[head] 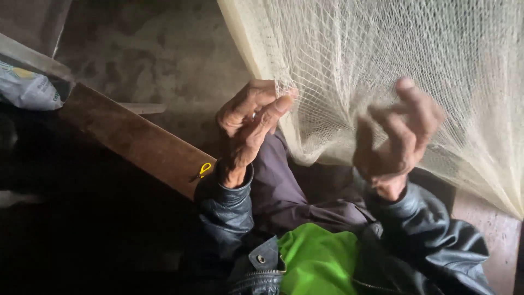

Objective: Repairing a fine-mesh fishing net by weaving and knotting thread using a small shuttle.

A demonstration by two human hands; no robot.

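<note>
Cream mesh net (382, 65), black jacket sleeves (224, 213), green shirt (316, 259), yellow-handled scissors (203, 170).
</note>
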